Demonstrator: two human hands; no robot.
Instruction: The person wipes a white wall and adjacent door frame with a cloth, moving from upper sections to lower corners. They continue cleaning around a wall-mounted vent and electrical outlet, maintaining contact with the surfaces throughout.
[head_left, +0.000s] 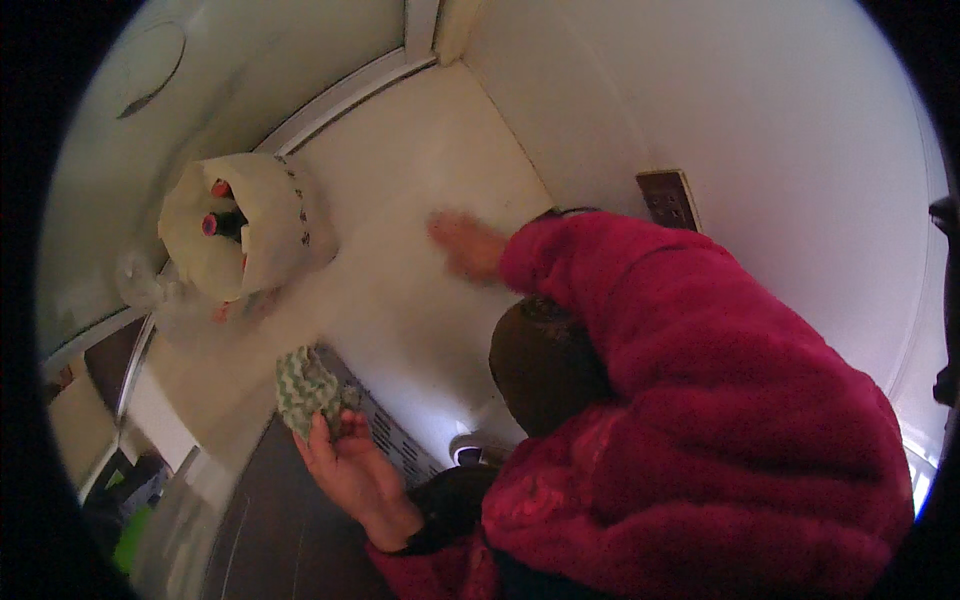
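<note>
In my left hand (356, 469) is a crumpled green-and-white cloth (307, 386) with a zigzag pattern, pinched between thumb and fingers. The hand is at the lower middle of the view, palm turned up, above a dark panel. My right hand (469, 244) reaches out over the pale surface (382, 180), near the foot of the wall. Motion blurs its fingers, and no object shows in it. Whether it touches the surface cannot be made out.
A cream bag (274, 225) holds a dark bottle (225, 223) with a red top and other red-topped items. Clear plastic (142, 281) lies beside it. A brown wall socket (669, 199) is at right. A dark panel (277, 517) with a slotted strip (394, 442) lies below.
</note>
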